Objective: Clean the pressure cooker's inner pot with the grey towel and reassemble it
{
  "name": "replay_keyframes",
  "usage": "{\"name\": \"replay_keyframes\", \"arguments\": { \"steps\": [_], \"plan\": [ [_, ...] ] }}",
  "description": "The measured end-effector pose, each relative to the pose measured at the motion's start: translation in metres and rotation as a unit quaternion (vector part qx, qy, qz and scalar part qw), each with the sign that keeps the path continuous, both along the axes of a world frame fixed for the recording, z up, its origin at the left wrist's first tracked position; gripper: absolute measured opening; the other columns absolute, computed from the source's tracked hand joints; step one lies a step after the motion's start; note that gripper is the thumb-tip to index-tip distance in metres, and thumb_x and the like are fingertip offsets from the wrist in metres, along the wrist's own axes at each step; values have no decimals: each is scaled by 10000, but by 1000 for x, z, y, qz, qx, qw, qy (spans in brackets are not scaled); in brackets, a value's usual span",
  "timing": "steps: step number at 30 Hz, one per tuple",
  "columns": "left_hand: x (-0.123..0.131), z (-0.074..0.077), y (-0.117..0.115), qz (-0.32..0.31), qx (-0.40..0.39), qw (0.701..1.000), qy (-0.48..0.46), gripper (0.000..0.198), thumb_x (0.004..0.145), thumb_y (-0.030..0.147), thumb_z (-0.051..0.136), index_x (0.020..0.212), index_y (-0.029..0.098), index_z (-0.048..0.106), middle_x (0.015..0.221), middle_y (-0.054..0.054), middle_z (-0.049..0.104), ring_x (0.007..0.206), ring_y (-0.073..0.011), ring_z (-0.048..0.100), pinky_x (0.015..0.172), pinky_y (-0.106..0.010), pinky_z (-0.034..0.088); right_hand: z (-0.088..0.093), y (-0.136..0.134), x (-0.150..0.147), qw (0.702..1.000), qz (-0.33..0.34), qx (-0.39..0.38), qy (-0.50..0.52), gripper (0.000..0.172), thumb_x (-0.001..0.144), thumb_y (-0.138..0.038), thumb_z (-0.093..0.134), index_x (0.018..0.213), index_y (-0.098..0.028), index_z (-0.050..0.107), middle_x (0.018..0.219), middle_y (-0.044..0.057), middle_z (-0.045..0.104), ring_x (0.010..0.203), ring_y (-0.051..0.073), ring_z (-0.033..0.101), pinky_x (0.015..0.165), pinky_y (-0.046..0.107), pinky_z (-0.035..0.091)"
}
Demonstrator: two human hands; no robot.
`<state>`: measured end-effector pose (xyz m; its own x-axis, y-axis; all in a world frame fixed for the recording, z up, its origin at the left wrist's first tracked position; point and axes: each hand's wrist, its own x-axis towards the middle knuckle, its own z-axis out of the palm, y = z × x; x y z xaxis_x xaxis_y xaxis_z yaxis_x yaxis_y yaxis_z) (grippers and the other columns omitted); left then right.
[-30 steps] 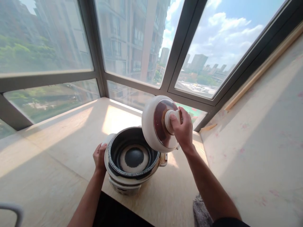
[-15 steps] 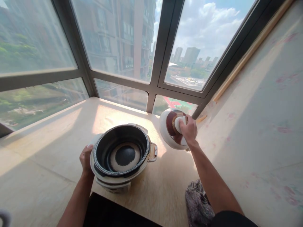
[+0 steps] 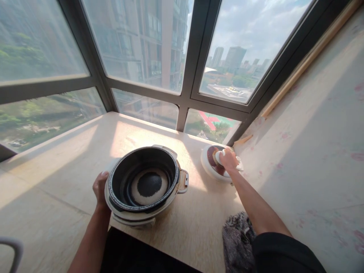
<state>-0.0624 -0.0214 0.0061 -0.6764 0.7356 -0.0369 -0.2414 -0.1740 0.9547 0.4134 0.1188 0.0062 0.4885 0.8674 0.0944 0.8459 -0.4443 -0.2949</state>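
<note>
A white cooker pot point(image 3: 143, 186) with a dark inner bowl stands open near the front edge of a pale wooden counter point(image 3: 65, 174). My left hand point(image 3: 99, 187) grips its left side, fingers curled on the rim. Its round white lid point(image 3: 214, 163), with a dark red glass centre, lies far right by the window corner. My right hand point(image 3: 228, 159) is closed on the lid's white knob.
Big windows with dark frames point(image 3: 189, 76) run along the back of the counter. A pale wall point(image 3: 313, 159) rises on the right. A grey mottled cloth point(image 3: 238, 240) lies at the counter's front edge. A grey curved bar point(image 3: 13, 250) shows at the bottom left.
My right hand has carried the lid from above the pot to the far right and lowered it onto the counter by the corner. My left hand stays on the pot.
</note>
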Motion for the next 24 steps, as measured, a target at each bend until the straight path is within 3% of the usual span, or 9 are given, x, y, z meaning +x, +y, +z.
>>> {"name": "replay_keyframes", "arguments": {
  "steps": [10,24],
  "plan": [
    [2,0,0,8,-8,1000,3,406,622,409,717,647,227,355,519,86,291,483,-83,260,425,-246,239,-33,9,5,999,-17,-34,-8,456,981,-402,450,1331,-137,571,1224,226,616,1081,333,647,906,435,486],
    [0,-3,1,11,-19,1000,7,401,633,400,704,659,227,343,517,96,315,472,-79,281,436,-239,266,-48,10,7,998,-10,-59,-26,438,979,-381,455,1309,-128,592,1223,230,610,1095,337,651,876,426,511]
  ]
}}
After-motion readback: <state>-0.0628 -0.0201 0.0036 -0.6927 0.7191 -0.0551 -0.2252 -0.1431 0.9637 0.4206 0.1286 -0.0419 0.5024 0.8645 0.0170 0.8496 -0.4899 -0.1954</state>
